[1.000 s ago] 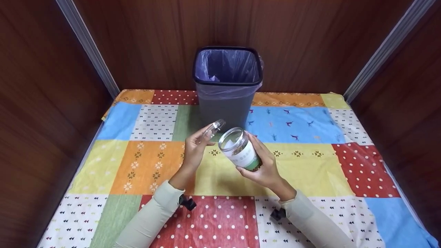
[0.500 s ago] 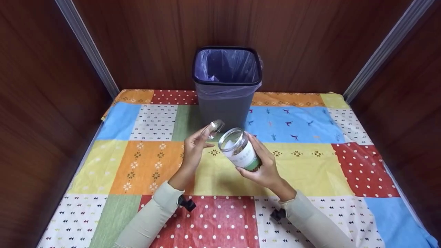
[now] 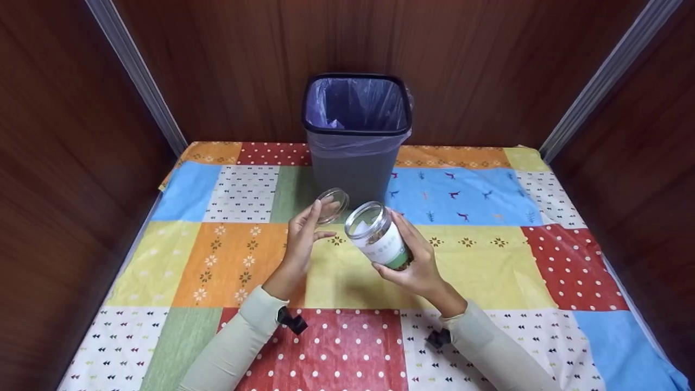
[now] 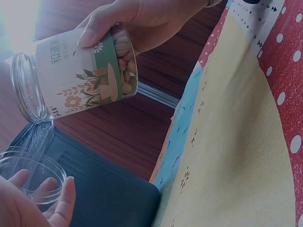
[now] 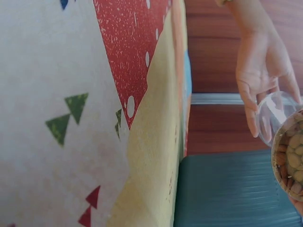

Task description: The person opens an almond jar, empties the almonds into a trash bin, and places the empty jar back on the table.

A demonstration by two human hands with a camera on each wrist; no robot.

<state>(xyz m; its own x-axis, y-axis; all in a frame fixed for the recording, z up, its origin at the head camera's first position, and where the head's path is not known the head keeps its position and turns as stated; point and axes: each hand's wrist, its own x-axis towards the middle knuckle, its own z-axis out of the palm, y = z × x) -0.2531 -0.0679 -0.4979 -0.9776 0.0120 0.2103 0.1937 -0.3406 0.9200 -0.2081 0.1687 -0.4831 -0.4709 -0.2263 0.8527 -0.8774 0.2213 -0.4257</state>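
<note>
My left hand (image 3: 303, 232) holds a clear round lid (image 3: 332, 206) by its edge, just left of the jar mouth and apart from it. Through the lid (image 4: 45, 177), some of the fingers show in the left wrist view. My right hand (image 3: 421, 266) grips a clear jar (image 3: 386, 241) around its side, the uncovered mouth tilted up and to the left. A white and green label (image 4: 78, 71) wraps the jar. Brown nuts (image 4: 124, 61) lie toward its bottom end, and they show through the base in the right wrist view.
A grey trash bin (image 3: 353, 168) with a purple liner (image 3: 374, 103) stands behind the hands at the table's back. A patchwork cloth (image 3: 478, 271) covers the table. Brown wood-grain panels (image 3: 228, 70) enclose the back and both sides.
The left hand has shifted slightly left and turned the lid, so that its round face shows more. The right hand and the jar have stayed nearly still.
</note>
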